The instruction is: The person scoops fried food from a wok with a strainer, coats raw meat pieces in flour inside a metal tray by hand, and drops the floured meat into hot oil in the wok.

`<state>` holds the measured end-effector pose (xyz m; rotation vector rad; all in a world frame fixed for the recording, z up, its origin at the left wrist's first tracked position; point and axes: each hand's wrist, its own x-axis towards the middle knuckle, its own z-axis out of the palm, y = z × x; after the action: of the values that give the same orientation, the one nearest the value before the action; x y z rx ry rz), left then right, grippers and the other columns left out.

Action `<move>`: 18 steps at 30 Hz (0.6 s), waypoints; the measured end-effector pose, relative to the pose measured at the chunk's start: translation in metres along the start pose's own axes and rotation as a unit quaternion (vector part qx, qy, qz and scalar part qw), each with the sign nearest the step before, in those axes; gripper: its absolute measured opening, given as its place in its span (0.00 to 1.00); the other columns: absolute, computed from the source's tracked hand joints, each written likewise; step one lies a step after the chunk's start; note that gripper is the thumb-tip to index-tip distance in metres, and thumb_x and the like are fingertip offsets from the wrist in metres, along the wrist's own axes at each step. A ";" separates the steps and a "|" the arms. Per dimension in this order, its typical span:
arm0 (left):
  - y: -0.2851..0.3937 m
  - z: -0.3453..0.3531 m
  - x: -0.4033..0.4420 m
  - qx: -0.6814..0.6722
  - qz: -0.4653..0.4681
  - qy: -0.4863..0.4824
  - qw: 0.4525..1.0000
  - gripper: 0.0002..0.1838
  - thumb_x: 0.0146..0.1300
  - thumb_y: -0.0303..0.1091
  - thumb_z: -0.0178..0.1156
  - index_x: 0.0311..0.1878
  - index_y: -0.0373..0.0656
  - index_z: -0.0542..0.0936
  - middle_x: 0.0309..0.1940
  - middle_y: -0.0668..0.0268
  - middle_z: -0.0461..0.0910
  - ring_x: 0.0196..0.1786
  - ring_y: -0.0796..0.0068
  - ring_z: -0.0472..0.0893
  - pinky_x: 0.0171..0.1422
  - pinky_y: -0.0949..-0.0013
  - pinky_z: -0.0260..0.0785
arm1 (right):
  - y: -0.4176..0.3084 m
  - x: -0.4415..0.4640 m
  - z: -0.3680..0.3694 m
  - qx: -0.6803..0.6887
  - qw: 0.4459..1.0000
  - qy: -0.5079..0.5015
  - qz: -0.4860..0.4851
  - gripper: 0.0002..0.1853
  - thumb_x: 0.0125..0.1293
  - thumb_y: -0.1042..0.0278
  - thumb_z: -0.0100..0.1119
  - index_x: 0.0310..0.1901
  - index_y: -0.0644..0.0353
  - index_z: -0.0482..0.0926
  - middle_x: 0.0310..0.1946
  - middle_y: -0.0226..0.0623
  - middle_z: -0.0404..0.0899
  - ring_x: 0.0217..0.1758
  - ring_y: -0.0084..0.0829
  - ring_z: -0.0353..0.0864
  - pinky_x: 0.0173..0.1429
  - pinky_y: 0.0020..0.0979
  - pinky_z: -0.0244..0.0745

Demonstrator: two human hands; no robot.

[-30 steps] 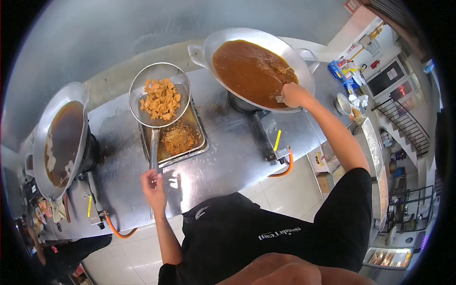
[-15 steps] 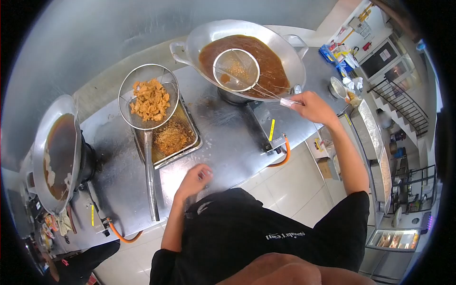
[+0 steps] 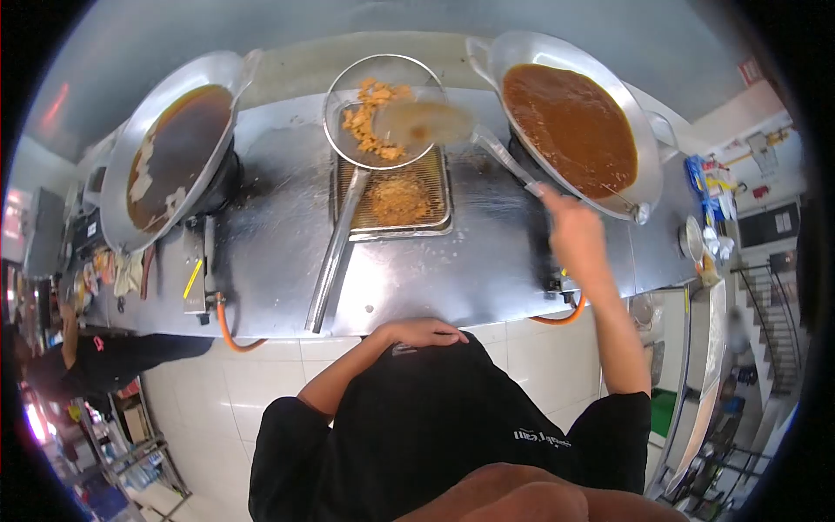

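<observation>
My right hand (image 3: pixel 576 233) grips the handle of a small mesh skimmer (image 3: pixel 444 123). Motion smears its head, which reaches over the right side of a larger round strainer (image 3: pixel 340 248). Golden fried pieces (image 3: pixel 357 128) lie in that strainer, partly hidden by the skimmer. Below it, a wire-rack tray (image 3: pixel 442 204) carries a heap of brown crumbs (image 3: pixel 402 200). To the right of the skimmer stands a wide metal wok (image 3: pixel 645 111) of brown oil (image 3: pixel 570 126). My left hand (image 3: pixel 426 331) rests against the front of my black shirt, fingers stretched out, holding nothing.
A second wok (image 3: pixel 113 178) with dark oil and pale foam stands at the left. Burners with orange hoses (image 3: pixel 228 331) sit along the steel table's (image 3: pixel 452 287) front. Another person (image 3: pixel 96 361) is at far left; a bowl (image 3: pixel 691 237) is at right.
My right hand has carried the skimmer left, from above the right wok to the large strainer. My left hand has dropped from above the table edge to my shirt. The view has turned left.
</observation>
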<state>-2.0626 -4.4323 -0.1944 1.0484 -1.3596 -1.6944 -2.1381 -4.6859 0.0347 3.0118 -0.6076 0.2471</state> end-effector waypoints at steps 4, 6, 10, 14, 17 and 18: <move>-0.009 -0.004 -0.012 -0.112 0.006 0.045 0.993 0.28 0.74 0.52 0.43 0.63 0.38 0.72 0.61 0.63 0.73 0.65 0.71 0.68 0.70 0.69 0.57 | -0.024 0.007 0.042 -0.083 0.996 -0.017 -0.032 0.26 0.56 0.78 0.50 0.59 0.53 0.73 0.30 0.44 0.78 0.34 0.44 0.82 0.35 0.43 0.78; -0.011 -0.007 -0.024 -0.133 -0.008 0.084 0.987 0.28 0.74 0.52 0.43 0.63 0.39 0.72 0.61 0.63 0.73 0.65 0.70 0.68 0.70 0.69 0.56 | -0.022 0.014 0.036 -0.076 0.997 -0.006 -0.028 0.25 0.56 0.78 0.50 0.58 0.54 0.74 0.29 0.44 0.78 0.32 0.44 0.82 0.35 0.42 0.78; -0.024 -0.006 -0.051 -0.102 -0.031 0.105 0.989 0.28 0.74 0.53 0.41 0.64 0.40 0.71 0.63 0.61 0.70 0.67 0.69 0.66 0.72 0.68 0.53 | 0.018 0.024 -0.010 0.078 0.995 0.053 -0.017 0.17 0.61 0.75 0.50 0.52 0.59 0.78 0.25 0.43 0.79 0.27 0.43 0.80 0.36 0.40 0.75; -0.010 0.008 -0.066 -0.132 -0.075 0.137 0.979 0.29 0.74 0.54 0.39 0.67 0.42 0.68 0.65 0.61 0.67 0.69 0.68 0.63 0.73 0.67 0.50 | 0.079 0.035 -0.069 0.267 0.956 -0.012 0.125 0.13 0.65 0.72 0.49 0.48 0.63 0.79 0.19 0.37 0.78 0.24 0.30 0.77 0.32 0.33 0.69; -0.008 0.012 -0.068 -0.150 -0.076 0.144 0.975 0.30 0.74 0.54 0.38 0.68 0.43 0.66 0.66 0.61 0.66 0.69 0.68 0.62 0.74 0.67 0.49 | 0.150 0.047 -0.083 0.219 0.959 0.003 0.178 0.10 0.64 0.71 0.51 0.42 0.65 0.79 0.20 0.36 0.79 0.24 0.28 0.76 0.33 0.32 0.69; -0.007 0.012 -0.067 -0.156 -0.068 0.145 0.975 0.30 0.74 0.54 0.38 0.68 0.43 0.66 0.66 0.62 0.66 0.69 0.68 0.62 0.74 0.67 0.49 | 0.179 0.053 -0.083 0.175 0.965 -0.001 0.195 0.10 0.64 0.71 0.51 0.41 0.65 0.79 0.22 0.38 0.81 0.27 0.31 0.79 0.35 0.33 0.71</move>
<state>-2.0459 -4.3660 -0.1896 1.1689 -0.8223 -1.7055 -2.1718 -4.8639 0.1302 3.1860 -1.2860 0.4074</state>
